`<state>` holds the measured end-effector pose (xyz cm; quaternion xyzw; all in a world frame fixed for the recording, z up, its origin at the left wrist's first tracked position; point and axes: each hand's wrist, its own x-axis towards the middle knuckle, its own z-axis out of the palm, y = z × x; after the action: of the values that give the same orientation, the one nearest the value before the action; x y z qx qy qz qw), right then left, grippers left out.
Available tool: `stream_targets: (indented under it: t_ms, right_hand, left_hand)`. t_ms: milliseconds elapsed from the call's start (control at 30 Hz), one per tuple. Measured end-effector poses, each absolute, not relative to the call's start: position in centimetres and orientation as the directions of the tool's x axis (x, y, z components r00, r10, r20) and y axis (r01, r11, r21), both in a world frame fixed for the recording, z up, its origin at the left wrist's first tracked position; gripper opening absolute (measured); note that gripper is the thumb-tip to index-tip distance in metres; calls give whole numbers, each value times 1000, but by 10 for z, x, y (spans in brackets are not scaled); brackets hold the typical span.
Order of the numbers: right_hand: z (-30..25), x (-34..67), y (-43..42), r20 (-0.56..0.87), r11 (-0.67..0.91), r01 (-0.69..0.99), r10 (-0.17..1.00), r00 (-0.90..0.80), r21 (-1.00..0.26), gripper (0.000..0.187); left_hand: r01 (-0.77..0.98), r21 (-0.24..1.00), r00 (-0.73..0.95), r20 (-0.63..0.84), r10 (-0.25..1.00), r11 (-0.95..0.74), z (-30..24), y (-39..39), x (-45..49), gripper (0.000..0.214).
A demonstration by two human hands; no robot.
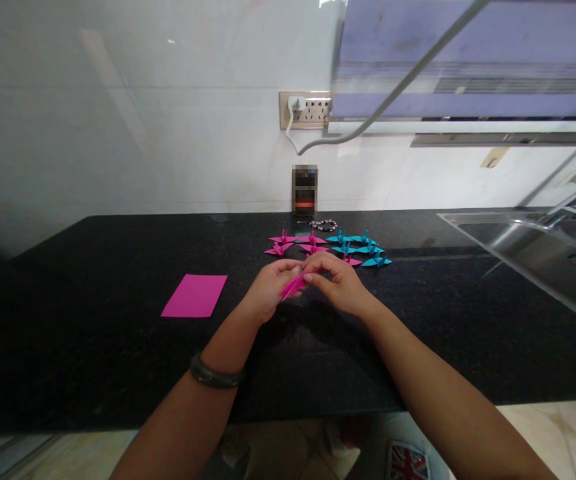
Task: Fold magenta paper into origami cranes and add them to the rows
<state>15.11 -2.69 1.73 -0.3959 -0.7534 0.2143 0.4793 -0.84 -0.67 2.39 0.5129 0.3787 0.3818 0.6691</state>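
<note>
My left hand (268,290) and my right hand (335,283) meet over the black countertop (93,347), both pinched on a narrow folded piece of pink paper (292,287). The fingertips of both hands press together at its upper end. Just beyond the hands lie several folded pink paper cranes (293,243) and several blue paper cranes (361,248) in rows. A flat pink paper sheet (195,295) lies on the counter to the left of my left hand. A dark bracelet (215,375) sits on my left wrist.
A beaded bracelet (324,225) and a small upright phone-like object (305,190) stand at the back by the white wall. A wall socket (305,110) with a white cable is above. A steel sink (533,257) with a tap is at the right.
</note>
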Motion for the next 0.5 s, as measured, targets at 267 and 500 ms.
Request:
stream_targets:
  t_ms: [267,500]
  right_hand:
    - [9,151,-21,465,462,405,880,-98,-789,10]
    - [8,151,-20,452,449,376,888,-86,-810,11]
  left_hand:
    - [-88,995,328,68,942,-41,28,-4,-17,44]
    - [40,997,336,52,940,-69,26,-6,-11,30]
